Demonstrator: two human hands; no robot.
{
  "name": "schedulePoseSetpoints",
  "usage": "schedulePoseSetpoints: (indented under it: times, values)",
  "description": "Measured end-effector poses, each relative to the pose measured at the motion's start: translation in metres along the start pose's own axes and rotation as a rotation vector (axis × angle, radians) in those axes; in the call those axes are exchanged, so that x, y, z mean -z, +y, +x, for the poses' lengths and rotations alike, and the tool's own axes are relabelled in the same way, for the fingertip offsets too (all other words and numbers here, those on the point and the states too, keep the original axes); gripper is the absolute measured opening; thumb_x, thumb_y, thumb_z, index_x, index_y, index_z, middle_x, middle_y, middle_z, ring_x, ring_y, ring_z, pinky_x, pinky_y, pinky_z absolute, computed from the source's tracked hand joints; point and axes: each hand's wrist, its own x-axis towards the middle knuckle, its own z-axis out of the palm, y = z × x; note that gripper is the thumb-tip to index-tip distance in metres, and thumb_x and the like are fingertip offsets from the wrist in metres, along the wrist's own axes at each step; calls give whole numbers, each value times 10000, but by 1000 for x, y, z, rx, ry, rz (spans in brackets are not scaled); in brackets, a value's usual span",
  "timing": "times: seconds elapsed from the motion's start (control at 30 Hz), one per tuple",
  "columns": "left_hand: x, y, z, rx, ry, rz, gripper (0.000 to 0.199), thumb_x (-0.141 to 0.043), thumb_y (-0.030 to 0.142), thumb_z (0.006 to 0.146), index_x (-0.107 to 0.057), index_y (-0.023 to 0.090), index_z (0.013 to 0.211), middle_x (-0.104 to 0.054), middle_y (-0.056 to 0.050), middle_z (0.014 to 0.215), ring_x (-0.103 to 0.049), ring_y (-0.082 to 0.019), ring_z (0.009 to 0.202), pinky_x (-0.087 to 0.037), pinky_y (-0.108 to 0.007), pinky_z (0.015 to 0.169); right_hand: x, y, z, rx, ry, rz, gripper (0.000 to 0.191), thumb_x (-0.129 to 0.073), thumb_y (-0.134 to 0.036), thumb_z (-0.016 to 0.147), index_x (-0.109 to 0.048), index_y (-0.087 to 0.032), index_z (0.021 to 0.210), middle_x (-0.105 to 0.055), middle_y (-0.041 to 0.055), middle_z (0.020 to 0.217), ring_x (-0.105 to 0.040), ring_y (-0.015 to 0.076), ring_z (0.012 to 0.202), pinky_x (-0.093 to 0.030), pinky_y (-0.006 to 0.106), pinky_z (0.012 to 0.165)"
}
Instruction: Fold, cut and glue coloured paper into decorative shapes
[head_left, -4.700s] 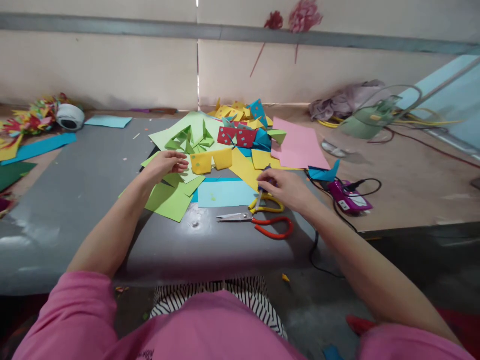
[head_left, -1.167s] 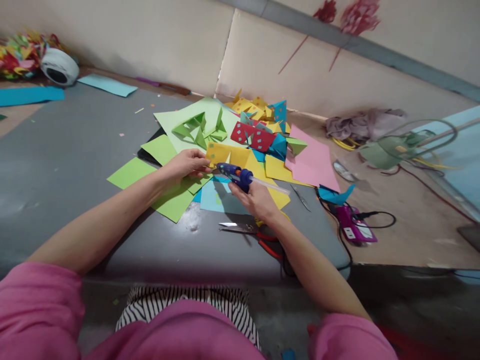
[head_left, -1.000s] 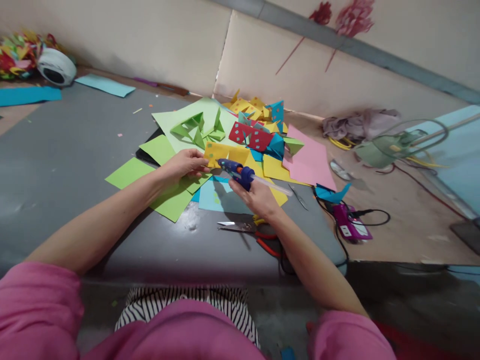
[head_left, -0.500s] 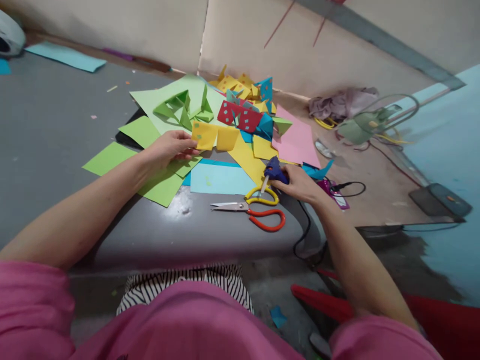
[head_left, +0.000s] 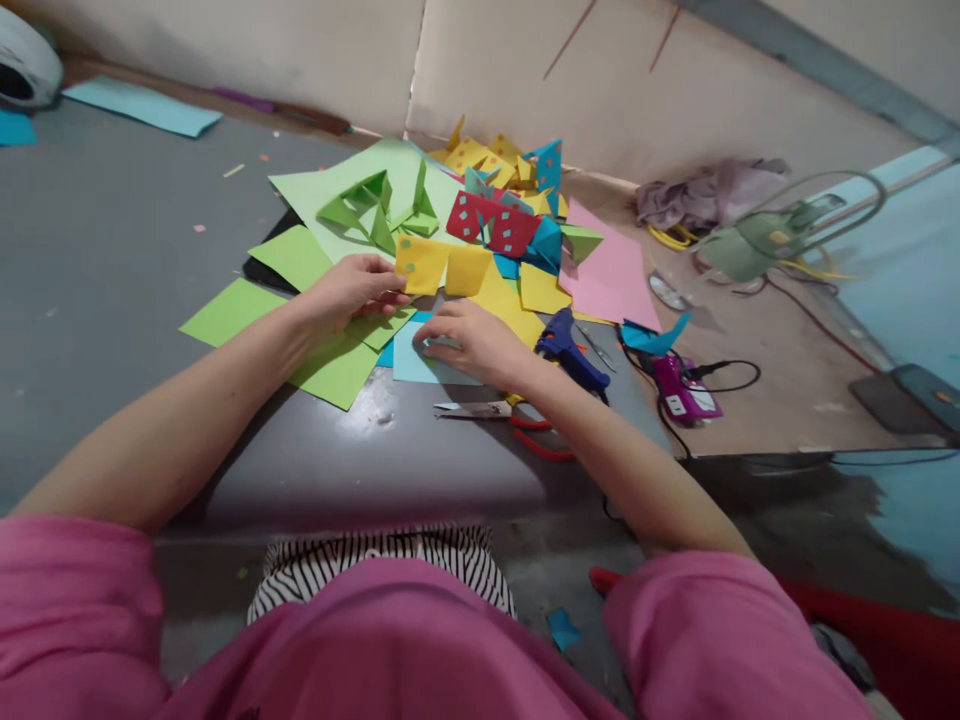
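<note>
1. Working over the near edge of the grey work surface [head_left: 300, 455], it helps to mind the scissors [head_left: 474, 410]: their blades point toward the left side, and the right forearm [head_left: 585, 425] passes over the handles, so a raised wrist avoids dragging them.

2. The right hand [head_left: 480, 345] is bent with its fingers loosely curled, low over the light blue sheet [head_left: 439, 371]. Whether anything is between its fingertips I cannot tell. A light fingertip touch suits small paper bits better than a full grasp.

3. The blue glue gun [head_left: 559, 335] lies beside the right forearm, with the tweezers [head_left: 596, 348] just beyond it. Its tip is not clear to see, so treating it as hot is sensible — skin and loose paper are best away from it.

4. The left hand [head_left: 360, 290] pinches the spotted end of the folded yellow piece [head_left: 420, 265], which stands above the sheets in front of the person. Gripping only the edge is good: the spots remain in view and the fold is not crushed.

5. Farther back, the green folded shapes [head_left: 352, 210] and the red strip [head_left: 514, 230] stand near the yellow piece — small, low movements would avoid knocking them. The yellow spotted shapes [head_left: 469, 155] are heaped beyond, near the wall [head_left: 495, 90].
</note>
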Motion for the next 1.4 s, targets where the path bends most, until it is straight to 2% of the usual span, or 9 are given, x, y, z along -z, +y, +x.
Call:
schedulePoseSetpoints:
  times: [0.2, 0.5, 0.63, 0.73, 0.8, 0.93, 1.17, 1.3, 1.4]
  values:
    - [-2, 4, -2, 20, -2, -11, 169, -640, 39, 887, -584, 147, 770, -674, -41, 717, -658, -85, 639, -462, -172, 551, 5, -4, -4, -78, -35, -76, 155, -654, -205, 917, -796, -195, 977, -707, 83, 950, -581, 225, 935, -371, 303, 755]
    - [0, 0, -1, -5, -24, -13, 132, -670, 57, 863, -613, 136, 774, -683, -64, 707, -634, -91, 607, -463, -192, 558, 14, -10, 10, -197, -175, 78, 107, -627, -114, 786, -711, -171, 822, -713, 32, 808, -573, 152, 711, -363, 266, 676]
    - [1, 0, -2, -6, -49, -8, 127, -663, 73, 873, -614, 139, 777, -687, -58, 691, -608, -79, 560, -457, -191, 538, 11, -8, 5, -182, -59, 158, 78, -609, -130, 765, -664, -176, 795, -672, 12, 774, -541, 136, 696, -358, 268, 680]
    - [0, -1, -3, -9, -45, -14, 132, -668, 78, 869, -611, 144, 770, -690, -56, 684, -584, -70, 526, -446, -190, 522, 8, -2, 5, -243, 86, 408, 27, -616, -197, 766, -630, -178, 780, -627, -6, 733, -520, 123, 675, -379, 263, 662]
    - [0, -1, -3, -9, -43, -16, 130, -670, 86, 869, -605, 149, 775, -697, -58, 694, -569, -65, 503, -446, -194, 516, 7, 5, 8, -283, 159, 612, 72, -638, -244, 758, -604, -182, 773, -598, -17, 715, -495, 110, 649, -389, 255, 634]
    - [0, -1, -1, 20, -29, -14, 144, -664, 71, 866, -582, 154, 782, -702, -63, 704, -585, -73, 511, -465, -203, 529, 5, 16, 19, -318, 208, 832, 187, -706, -297, 730, -556, -194, 772, -549, -43, 689, -437, 82, 597, -369, 238, 574]
    - [-4, 6, -5, 48, -17, -23, 147, -658, 71, 882, -584, 150, 783, -697, -56, 692, -557, -61, 484, -465, -198, 512, -1, 20, 26, -282, 314, 864, 255, -727, -312, 747, -615, -187, 940, -623, -21, 793, -560, 105, 706, -454, 256, 669]
    - [-5, 5, -6, 34, -23, -38, 146, -656, 68, 878, -586, 147, 777, -691, -40, 675, -547, -56, 475, -456, -192, 501, -4, 20, 31, -307, 418, 835, 168, -712, -302, 750, -657, -172, 841, -658, -1, 812, -580, 117, 725, -472, 273, 703]
    - [-4, 3, -4, 9, -30, -68, 128, -668, 75, 872, -603, 144, 787, -701, -48, 697, -600, -69, 543, -455, -181, 525, -4, 19, 35, -294, 433, 810, 146, -708, -296, 763, -686, -171, 836, -676, 2, 817, -588, 124, 732, -474, 282, 722]
